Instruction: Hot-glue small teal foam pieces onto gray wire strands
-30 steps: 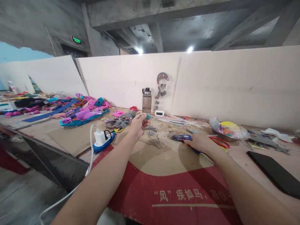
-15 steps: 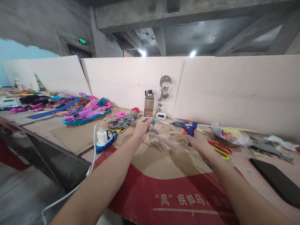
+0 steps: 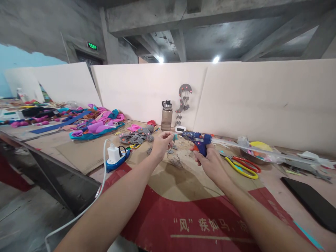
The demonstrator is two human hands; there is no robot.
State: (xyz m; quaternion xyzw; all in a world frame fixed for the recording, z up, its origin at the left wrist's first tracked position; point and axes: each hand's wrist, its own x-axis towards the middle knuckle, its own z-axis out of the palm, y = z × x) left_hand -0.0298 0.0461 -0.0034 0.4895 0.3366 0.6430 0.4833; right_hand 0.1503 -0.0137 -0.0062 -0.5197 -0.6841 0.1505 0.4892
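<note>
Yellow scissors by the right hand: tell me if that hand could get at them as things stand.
Probably not right away. The yellow scissors lie uncovered on the table just right of the right hand, but that hand is closed around the blue glue gun, so it has no free fingers.

blue glue gun point(image 3: 198, 139); teal piece point(image 3: 173, 137)

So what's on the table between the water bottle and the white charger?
In the head view, a heap of grey felt pieces lies between the bottle and the charger, with yellow scissor handles at its near edge.
</note>
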